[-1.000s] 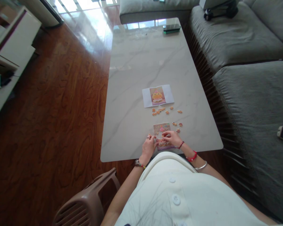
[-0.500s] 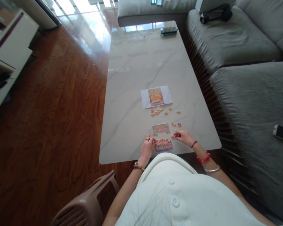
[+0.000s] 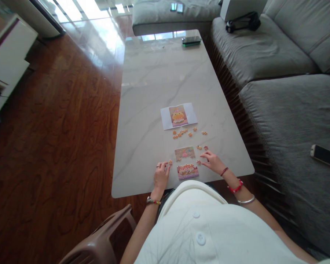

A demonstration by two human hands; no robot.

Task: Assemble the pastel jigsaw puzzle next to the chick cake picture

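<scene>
Two joined jigsaw sections lie flat near the table's front edge: an upper one (image 3: 184,153) in grey-brown with a pink shape, and a lower one (image 3: 187,171) in pink and orange, with a gap between them. To their left, my left hand (image 3: 161,176) rests with fingers apart, its tips close to a loose puzzle piece (image 3: 170,162). My right hand (image 3: 213,162) is on the other side, thumb and fingers spread beside a pink puzzle piece (image 3: 198,162). Its fingertips partly hide another small piece. Two more pieces (image 3: 206,147) lie just beyond that hand.
A paper sheet (image 3: 192,113) with a printed yellow character lies past several loose orange pieces (image 3: 180,134). A dark, green-edged object (image 3: 191,41) sits at the table's far end. Grey sofa (image 3: 291,106) on the right; brown plastic chair (image 3: 99,238) at lower left.
My left hand has moved left, off the lower jigsaw section, toward the loose piece. My right hand's fingers have spread from the pink piece. The view has shifted slightly.
</scene>
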